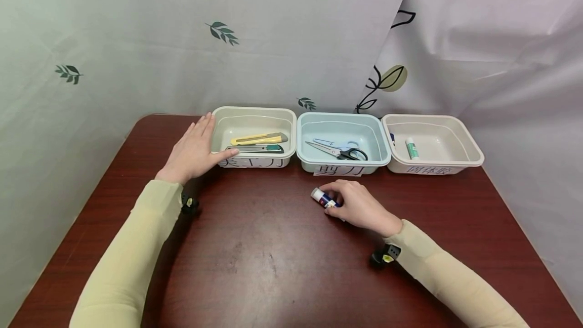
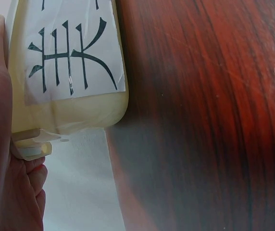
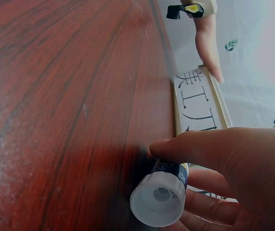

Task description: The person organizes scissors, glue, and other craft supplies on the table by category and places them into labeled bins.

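Note:
My right hand [image 1: 360, 205] pinches a glue stick [image 1: 325, 199] between thumb and fingers, low over the table in front of the blue bin. Its dark blue label shows between white ends; in the right wrist view the hollow white end [image 3: 156, 202] faces the camera. Far to the left, my left hand [image 1: 191, 151] rests against the corner of a cream bin [image 1: 255, 112]. Its fingers lie straight along the bin's left side and the thumb reaches over the front rim. Inside that bin are a yellow utility knife [image 1: 259, 139] and a grey-green utility knife [image 1: 257, 149].
Beside it, a light blue bin [image 1: 341, 117] holds black-handled scissors [image 1: 339, 152] and blue scissors [image 1: 350, 144]. At right, another cream bin [image 1: 432, 118] contains a green-labelled glue stick [image 1: 412, 149] and a partly hidden blue item. Paper labels front all three. Curtains hang behind the dark red table [image 1: 255, 257].

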`<state>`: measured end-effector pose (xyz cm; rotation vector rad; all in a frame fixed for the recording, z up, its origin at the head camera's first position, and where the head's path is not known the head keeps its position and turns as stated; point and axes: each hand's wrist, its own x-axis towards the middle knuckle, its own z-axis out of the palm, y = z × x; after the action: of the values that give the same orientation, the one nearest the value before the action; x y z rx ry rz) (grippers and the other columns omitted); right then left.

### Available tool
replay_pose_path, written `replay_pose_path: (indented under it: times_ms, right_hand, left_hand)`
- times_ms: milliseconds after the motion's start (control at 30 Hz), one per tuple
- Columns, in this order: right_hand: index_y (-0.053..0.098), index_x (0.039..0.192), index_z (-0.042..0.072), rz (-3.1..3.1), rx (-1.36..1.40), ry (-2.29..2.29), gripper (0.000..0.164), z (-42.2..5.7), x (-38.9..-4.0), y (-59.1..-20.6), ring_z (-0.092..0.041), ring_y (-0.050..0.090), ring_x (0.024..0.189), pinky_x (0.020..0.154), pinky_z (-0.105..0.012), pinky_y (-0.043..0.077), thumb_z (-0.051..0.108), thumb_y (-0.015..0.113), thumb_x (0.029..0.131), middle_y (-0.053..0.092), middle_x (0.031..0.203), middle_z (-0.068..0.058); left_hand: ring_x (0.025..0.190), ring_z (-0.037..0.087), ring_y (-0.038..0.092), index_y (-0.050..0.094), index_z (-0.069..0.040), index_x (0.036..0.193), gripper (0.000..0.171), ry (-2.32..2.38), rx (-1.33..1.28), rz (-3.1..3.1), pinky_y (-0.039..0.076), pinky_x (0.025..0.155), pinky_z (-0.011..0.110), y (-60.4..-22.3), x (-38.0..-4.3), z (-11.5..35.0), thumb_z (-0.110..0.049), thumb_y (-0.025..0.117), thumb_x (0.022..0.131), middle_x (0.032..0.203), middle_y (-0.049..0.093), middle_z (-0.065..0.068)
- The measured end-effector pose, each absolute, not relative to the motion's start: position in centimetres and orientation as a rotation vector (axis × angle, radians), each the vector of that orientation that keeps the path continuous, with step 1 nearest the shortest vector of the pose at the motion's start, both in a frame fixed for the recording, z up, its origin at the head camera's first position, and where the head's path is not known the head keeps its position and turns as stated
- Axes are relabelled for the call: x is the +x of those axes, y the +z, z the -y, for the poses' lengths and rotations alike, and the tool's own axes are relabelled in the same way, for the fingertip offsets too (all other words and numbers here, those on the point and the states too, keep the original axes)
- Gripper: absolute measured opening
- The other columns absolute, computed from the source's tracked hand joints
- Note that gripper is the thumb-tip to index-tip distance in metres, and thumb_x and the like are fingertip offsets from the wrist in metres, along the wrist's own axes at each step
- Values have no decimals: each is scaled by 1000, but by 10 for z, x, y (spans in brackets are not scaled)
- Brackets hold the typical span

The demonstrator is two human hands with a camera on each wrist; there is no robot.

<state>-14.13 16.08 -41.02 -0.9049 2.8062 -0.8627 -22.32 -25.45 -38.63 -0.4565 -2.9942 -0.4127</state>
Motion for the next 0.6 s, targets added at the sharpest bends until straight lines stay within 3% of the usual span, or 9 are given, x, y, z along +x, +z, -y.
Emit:
replay_pose_path:
  times_ms: [600]
  right_hand:
    - [74, 121, 11, -2842, -824, -920, 44, -169, -141, -406, -8, 61, 77, 67, -29, 53, 10, 85, 78, 66, 86, 8]
  left_hand:
    - [154, 35, 9, 9, 5, 161, 116, -402, -452, 3001, 3, 124, 45, -386, -222, 254, -78, 50, 91, 167, 9, 21]
